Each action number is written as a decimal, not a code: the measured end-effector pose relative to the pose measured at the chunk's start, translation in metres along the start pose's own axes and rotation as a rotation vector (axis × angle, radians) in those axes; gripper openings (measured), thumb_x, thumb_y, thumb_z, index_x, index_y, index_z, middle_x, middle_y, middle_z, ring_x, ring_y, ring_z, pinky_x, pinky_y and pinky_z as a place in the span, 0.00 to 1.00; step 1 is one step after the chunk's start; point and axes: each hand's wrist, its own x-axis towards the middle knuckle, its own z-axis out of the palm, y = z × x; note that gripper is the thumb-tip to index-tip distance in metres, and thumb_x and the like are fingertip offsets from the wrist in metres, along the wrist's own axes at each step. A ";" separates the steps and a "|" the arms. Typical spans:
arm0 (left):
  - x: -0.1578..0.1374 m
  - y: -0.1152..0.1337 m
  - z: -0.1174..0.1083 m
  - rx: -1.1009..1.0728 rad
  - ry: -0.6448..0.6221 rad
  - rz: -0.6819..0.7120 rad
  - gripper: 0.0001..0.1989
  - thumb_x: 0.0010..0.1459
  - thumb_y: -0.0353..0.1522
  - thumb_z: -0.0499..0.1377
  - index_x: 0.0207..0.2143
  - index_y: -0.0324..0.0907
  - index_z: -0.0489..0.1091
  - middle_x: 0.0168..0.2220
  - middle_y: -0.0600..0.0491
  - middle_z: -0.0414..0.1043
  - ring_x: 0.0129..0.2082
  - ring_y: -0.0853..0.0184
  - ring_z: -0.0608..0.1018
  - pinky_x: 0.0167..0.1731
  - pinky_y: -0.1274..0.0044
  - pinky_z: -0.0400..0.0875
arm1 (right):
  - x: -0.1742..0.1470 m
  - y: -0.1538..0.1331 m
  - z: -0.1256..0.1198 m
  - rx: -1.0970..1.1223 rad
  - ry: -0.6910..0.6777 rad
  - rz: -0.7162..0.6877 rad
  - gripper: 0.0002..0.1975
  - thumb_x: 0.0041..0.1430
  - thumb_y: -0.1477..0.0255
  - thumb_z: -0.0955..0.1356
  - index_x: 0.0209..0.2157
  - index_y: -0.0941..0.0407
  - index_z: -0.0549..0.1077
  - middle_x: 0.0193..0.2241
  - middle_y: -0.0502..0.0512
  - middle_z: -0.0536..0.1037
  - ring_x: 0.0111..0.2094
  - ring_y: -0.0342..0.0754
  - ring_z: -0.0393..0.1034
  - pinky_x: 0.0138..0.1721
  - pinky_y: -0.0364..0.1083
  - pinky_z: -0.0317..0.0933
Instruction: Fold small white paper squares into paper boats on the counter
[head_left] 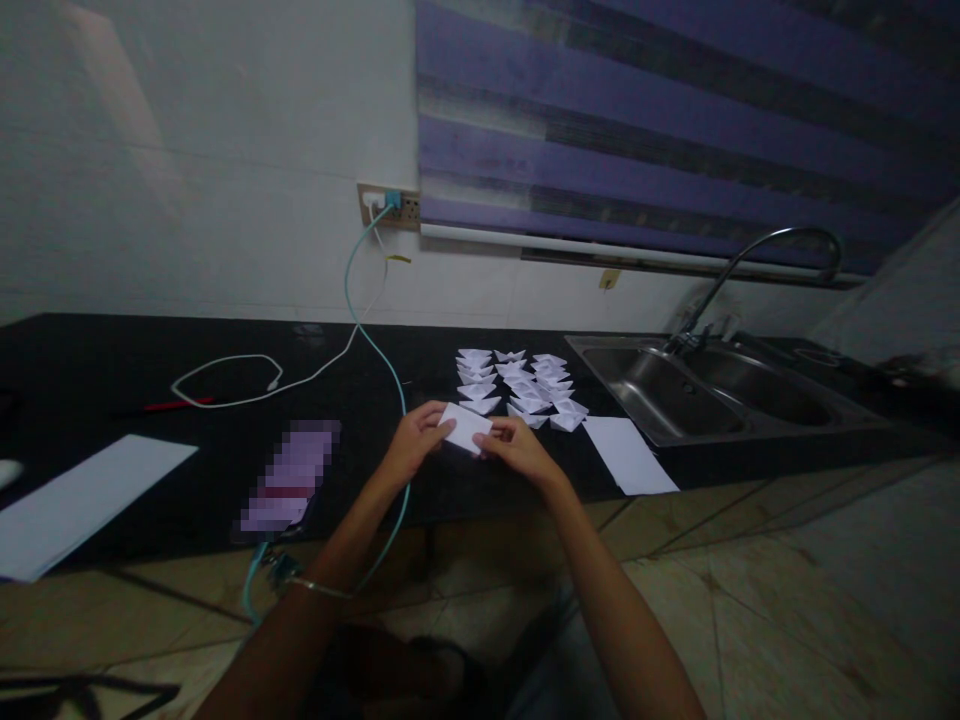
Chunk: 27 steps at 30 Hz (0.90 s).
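Observation:
Between my two hands is a small folded piece of white paper (466, 428), held above the front of the dark counter. My left hand (415, 440) pinches its left side, thumb on top. On the opposite side, my right hand (519, 447) grips the paper's right edge, thumb also on top. Just beyond them stand several folded paper boats (529, 385) in rows on the counter. To the right of the boats lies a flat white sheet of paper (630, 455).
A stack of white paper (90, 500) and a blurred-out phone (292, 475) lie on the left of the counter (225, 340). A blue-green cable (379, 345) runs from the wall socket past my left arm. A white cable (225, 360) loops behind. The steel sink (675, 400) is at right.

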 end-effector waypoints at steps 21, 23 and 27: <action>-0.006 -0.002 0.002 0.017 -0.120 -0.013 0.29 0.45 0.37 0.69 0.48 0.43 0.62 0.29 0.59 0.70 0.24 0.72 0.72 0.25 0.82 0.65 | -0.005 -0.016 0.010 -0.139 0.083 -0.259 0.09 0.55 0.66 0.72 0.35 0.57 0.74 0.36 0.54 0.75 0.36 0.45 0.69 0.37 0.43 0.63; -0.005 -0.004 0.002 0.035 -0.151 0.002 0.28 0.46 0.37 0.68 0.48 0.43 0.63 0.33 0.57 0.72 0.29 0.69 0.74 0.29 0.80 0.67 | -0.004 -0.015 0.010 -0.087 0.088 -0.240 0.09 0.56 0.66 0.71 0.33 0.56 0.72 0.33 0.52 0.74 0.32 0.44 0.69 0.34 0.43 0.63; -0.004 -0.006 0.001 0.198 -0.295 0.010 0.18 0.54 0.41 0.63 0.43 0.39 0.70 0.38 0.51 0.74 0.35 0.65 0.75 0.35 0.76 0.68 | -0.003 -0.009 0.009 0.056 0.117 -0.137 0.10 0.57 0.64 0.70 0.34 0.56 0.70 0.25 0.48 0.71 0.21 0.41 0.65 0.24 0.41 0.61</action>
